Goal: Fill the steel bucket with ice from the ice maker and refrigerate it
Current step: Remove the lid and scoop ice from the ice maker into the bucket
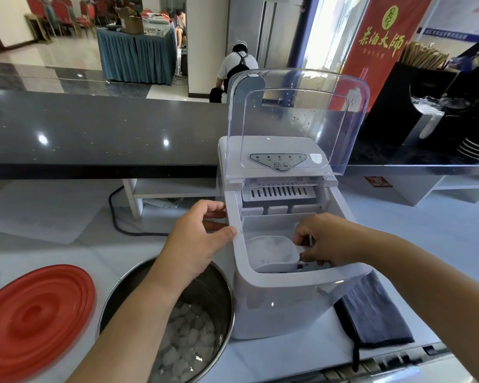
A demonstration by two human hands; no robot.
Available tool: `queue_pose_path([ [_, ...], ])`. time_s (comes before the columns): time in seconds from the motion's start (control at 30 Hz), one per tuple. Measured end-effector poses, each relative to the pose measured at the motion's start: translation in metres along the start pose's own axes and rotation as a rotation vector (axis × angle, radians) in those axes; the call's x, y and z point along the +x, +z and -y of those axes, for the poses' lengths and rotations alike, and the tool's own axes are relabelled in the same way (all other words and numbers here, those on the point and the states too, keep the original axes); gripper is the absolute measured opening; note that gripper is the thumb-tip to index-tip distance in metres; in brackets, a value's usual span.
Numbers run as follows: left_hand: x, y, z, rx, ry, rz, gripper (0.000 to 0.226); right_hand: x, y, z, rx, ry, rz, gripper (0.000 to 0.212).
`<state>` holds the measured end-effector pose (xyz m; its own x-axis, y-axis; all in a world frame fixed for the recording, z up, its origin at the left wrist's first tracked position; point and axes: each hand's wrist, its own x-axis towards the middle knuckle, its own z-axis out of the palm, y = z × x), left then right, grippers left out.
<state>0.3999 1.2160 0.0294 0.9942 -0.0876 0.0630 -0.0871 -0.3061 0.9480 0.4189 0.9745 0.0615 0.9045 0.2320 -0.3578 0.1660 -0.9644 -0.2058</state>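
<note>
Half the bucket (211,294) (behind forearm (138,313))

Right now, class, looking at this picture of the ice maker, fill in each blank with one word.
The right hand holds a scoop loaded with ____. The ice maker's clear lid stands ____. The round lid beside the steel bucket is coloured ____.
Missing words: ice; open; red.
</note>
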Motion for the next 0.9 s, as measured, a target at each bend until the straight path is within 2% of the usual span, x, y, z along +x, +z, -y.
queue_pose_path([
  [0.77,-0.004,0.000,0.006,-0.015,0.030,-0.005,0.034,-0.026,-0.009,0.003,0.111,0.067,-0.139,0.009],
  [0.9,-0.004,-0.009,0.013,-0.107,0.000,-0.006,0.028,-0.033,-0.015,0.007,0.160,0.080,-0.191,0.003],
])
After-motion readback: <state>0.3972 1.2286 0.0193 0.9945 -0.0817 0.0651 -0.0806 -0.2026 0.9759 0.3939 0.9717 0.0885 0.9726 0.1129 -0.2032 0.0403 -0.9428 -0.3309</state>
